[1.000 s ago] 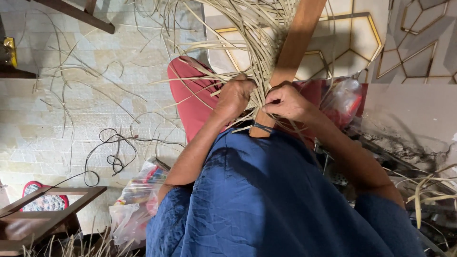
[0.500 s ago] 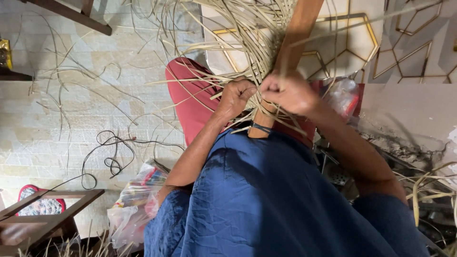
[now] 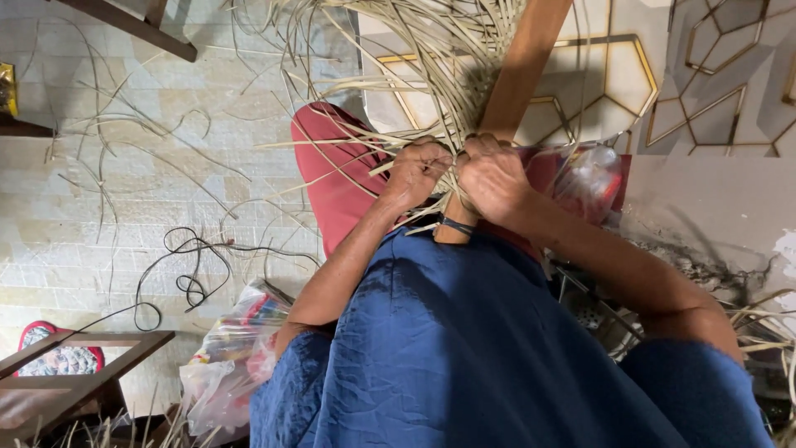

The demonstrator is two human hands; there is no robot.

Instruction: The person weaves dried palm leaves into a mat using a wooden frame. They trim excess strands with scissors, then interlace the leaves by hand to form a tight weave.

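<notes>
Here, the left hand [image 3: 419,170] and right hand [image 3: 491,176] are both gripping pale cane strips [image 3: 431,75] closed-fisted against the wooden post [image 3: 522,70], above the lap. Likely hazard: loose strips springing free, should either fist be slackening.

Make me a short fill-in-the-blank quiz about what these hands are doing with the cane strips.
1. The left hand and right hand grip pale cane strips against a ____ post.
2. The person's top is ____.
3. A black ____ lies looped on the tiled floor.

Answers: wooden; blue; cable
</notes>
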